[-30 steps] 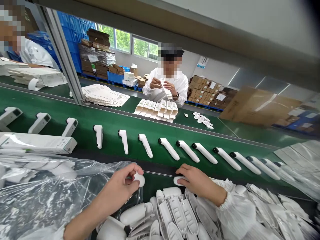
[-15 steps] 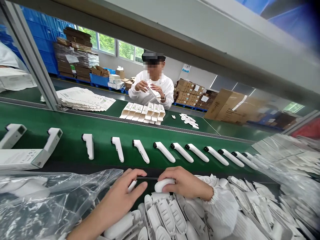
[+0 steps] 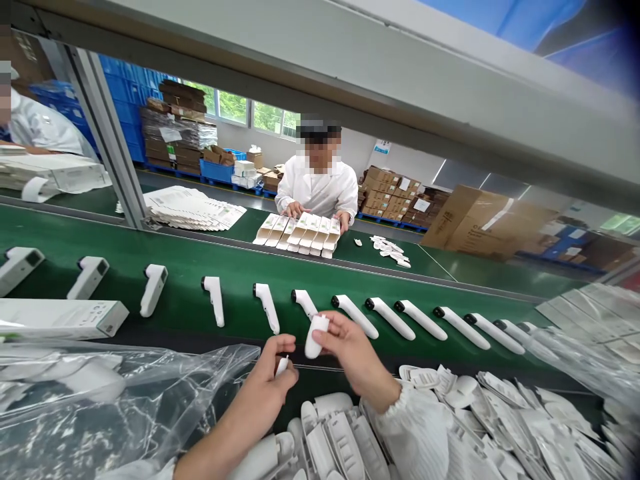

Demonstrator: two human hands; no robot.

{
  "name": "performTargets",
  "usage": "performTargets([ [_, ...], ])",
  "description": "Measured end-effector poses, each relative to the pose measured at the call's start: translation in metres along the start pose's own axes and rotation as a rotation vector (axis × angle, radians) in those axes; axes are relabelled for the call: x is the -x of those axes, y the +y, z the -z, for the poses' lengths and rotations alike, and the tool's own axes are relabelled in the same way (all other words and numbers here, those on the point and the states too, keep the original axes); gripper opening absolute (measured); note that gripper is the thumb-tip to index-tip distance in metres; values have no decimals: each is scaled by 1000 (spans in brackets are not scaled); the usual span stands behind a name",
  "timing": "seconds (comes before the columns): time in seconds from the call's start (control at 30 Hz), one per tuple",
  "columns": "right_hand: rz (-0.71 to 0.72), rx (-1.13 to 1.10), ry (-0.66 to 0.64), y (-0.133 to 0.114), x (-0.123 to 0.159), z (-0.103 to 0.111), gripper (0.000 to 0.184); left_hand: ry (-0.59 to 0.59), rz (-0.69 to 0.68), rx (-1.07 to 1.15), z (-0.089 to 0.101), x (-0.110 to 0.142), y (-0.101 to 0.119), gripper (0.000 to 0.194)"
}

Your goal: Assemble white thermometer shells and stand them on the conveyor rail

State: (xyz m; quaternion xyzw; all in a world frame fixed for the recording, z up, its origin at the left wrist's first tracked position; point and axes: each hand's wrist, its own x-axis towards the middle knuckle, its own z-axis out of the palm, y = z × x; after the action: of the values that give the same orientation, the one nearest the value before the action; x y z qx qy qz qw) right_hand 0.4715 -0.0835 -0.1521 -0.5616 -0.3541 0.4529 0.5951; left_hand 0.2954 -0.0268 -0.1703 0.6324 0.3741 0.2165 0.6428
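My right hand (image 3: 356,353) pinches a white plastic battery cover (image 3: 316,339), its rounded end pointing down, above the front edge of the belt. Close by on the left, my left hand (image 3: 263,383) is curled around a small white plastic piece (image 3: 282,365), mostly hidden by the fingers. Below both hands lies a heap of white plastic covers (image 3: 325,437), some with their ribbed insides up. Beyond them, a row of white handheld thermometers (image 3: 356,317) with black tips lies on the green belt (image 3: 185,260). One thermometer (image 3: 304,304) is partly behind the right hand.
Clear plastic bags (image 3: 165,387) lie at left; more loose covers (image 3: 500,407) are at right. A white box (image 3: 60,317) lies on the belt. Across the metal frame (image 3: 107,133), a co-worker (image 3: 320,183) touches a row of open white boxes (image 3: 300,233).
My right hand has lifted the cover from the heap and turned it rounded end down. My left hand has closed more. The view shifted; the co-worker's hands lowered to the boxes.
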Motion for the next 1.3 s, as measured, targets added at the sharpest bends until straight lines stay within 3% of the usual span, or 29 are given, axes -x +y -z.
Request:
performTargets([
  [0.1, 117, 508, 22, 7, -27, 28, 40, 56, -10, 16, 5, -5, -14, 61],
  [0.23, 189, 1017, -81, 16, -50, 49, 42, -30, 44, 183, 8, -3, -6, 66],
  [0.37, 117, 1279, -12, 25, -57, 46, 61, -68, 58, 267, 9, 2, 8, 66],
  [0.5, 54, 1451, 27, 30, -59, 45, 49, -42, 79, 267, 8, 0, 6, 46],
  [0.63, 44, 1518, 25, 28, -58, 55, 48, 9, 33, 294, 7, -4, 2, 36],
  [0.77, 11, 1528, -54, 27, -56, 68, 52, 11, 15, 215, 8, -3, 9, 32],
  [1.0, 140, 1501, 75, 22, -44, 77, 48, -21, 20, 320, 11, -2, 14, 42],
  [1.1, 247, 1146, 11, 11, -23, 58, 51, -35, 28, 343, 7, 1, 20, 41],
  [1.2, 193, 616, -235, 4, 0, 24, 46, -53, 4, 301, 1, 2, 28, 37],
  [1.3, 188, 396, -282, 5, 7, 1, 31, -1, -57, 57, 8, 11, 26, 42],
])
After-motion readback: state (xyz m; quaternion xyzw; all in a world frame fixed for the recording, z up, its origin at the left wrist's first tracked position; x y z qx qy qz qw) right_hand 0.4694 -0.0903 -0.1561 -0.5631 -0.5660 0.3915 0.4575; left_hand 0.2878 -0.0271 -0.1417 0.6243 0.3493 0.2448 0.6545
